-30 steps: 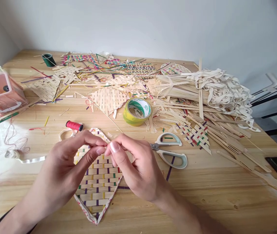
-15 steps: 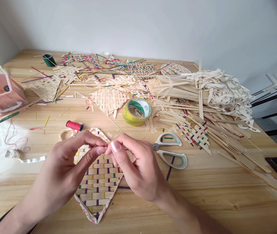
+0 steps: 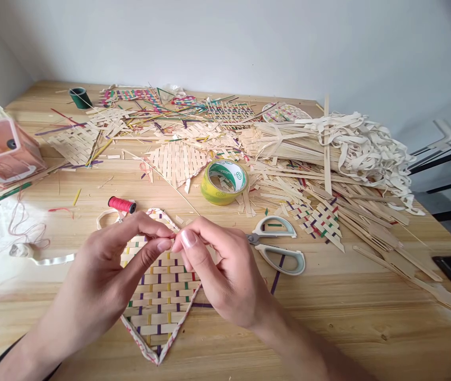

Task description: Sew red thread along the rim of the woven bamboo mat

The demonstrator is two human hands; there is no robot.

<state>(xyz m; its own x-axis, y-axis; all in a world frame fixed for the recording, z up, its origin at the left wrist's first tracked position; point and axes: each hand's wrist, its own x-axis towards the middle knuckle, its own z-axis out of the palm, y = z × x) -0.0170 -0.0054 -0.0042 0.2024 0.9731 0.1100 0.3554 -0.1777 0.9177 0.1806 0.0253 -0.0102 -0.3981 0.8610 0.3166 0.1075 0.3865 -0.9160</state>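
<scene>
**Item: two hands working over a woven heart-shaped mat**

Left hand and right hand are meeting fingertip to fingertip above the woven mat, each grip pinched nearly closed; what they are pinching is too small to tell. The mat is lying flat on the table, its point facing the person, partly hidden under both hands. Scissors are resting just right of the right hand. A red thread spool is sitting near the left hand's fingers. A yellow tape roll is standing beyond the mat. Bamboo strips and a heap of white ribbon are crowding the far side.
</scene>
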